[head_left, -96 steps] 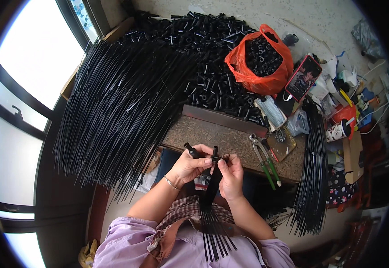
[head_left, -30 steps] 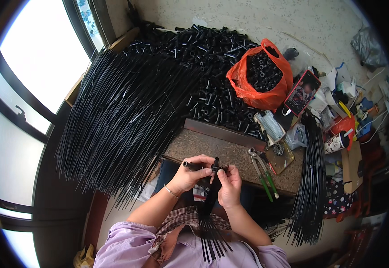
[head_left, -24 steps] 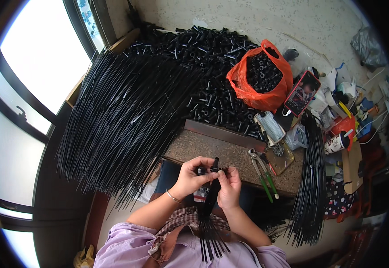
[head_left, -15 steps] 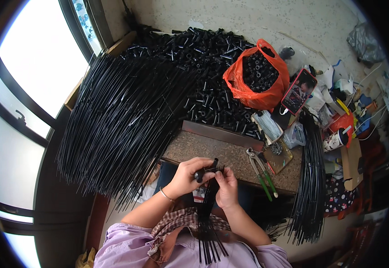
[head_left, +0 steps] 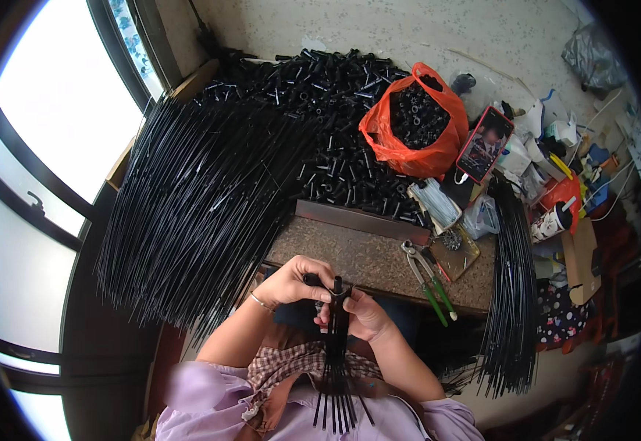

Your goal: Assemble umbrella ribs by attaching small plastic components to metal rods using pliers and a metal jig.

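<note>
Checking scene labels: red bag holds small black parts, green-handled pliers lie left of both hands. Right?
One error: the green-handled pliers lie right of both the left hand and the right hand, as the head view shows. The red bag does hold small black parts.

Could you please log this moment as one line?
left hand: holds black tube | right hand: grips black rods | green-handled pliers: on table

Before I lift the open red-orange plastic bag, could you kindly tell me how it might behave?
The red-orange plastic bag would probably sag and shift shape, as its thin walls are creased. It may feel fairly weighty, being filled with small black parts. Those could spill if it tips, since its mouth gapes.
</note>
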Available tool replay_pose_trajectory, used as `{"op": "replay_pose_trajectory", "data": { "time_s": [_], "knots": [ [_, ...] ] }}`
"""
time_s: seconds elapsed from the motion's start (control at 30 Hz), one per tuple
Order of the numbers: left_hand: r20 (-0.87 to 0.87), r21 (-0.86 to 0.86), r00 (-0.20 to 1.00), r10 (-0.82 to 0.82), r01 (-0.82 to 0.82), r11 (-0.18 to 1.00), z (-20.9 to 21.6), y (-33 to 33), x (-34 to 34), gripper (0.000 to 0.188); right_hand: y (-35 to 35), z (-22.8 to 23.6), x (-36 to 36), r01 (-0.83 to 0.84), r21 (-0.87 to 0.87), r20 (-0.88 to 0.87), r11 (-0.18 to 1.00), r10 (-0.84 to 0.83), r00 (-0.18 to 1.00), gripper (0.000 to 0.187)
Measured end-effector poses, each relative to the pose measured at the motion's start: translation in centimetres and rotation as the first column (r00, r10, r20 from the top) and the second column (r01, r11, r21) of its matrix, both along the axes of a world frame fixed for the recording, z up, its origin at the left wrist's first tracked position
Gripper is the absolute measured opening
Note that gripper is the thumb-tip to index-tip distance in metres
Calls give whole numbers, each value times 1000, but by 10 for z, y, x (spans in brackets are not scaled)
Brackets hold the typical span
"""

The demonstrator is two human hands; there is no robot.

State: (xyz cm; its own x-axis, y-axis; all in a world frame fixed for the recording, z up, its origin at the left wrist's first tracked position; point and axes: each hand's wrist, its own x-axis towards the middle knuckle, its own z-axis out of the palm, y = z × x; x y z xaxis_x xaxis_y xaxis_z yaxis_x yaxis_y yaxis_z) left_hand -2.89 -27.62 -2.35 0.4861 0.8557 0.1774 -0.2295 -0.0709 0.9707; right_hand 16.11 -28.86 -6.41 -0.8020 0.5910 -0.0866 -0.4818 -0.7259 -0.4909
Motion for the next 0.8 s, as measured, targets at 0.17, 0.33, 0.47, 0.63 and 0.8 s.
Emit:
{"op": "replay_pose_trajectory", "data": {
  "time_s": [0.17, 0.33, 0.47, 0.63, 0.8],
  "knots": [
    [103, 146, 930, -353, 337, 930, 8, 6, 2, 16, -13, 10, 6, -29, 90, 18, 996, 28, 999, 32],
    [-78, 113, 984, 159, -149, 982, 34, 15, 11, 50, -16, 5, -3, 385, 142, 133, 912, -403, 906, 13],
    [-315, 79, 945, -93, 124, 989, 43, 19, 33, 55, -22, 5, -9, 451, 222, 190, 865, -492, 850, 14],
    [-233, -159, 972, -39, 1, 987, 40, 22, 20, 36, -26, 11, -2, 476, 213, 201, 853, -515, 833, 16],
    [11, -29, 999, 39, -39, 999, 56, 15, 16, 32, -23, 11, -1, 428, 182, 195, 885, -459, 867, 17]
  ]
}}
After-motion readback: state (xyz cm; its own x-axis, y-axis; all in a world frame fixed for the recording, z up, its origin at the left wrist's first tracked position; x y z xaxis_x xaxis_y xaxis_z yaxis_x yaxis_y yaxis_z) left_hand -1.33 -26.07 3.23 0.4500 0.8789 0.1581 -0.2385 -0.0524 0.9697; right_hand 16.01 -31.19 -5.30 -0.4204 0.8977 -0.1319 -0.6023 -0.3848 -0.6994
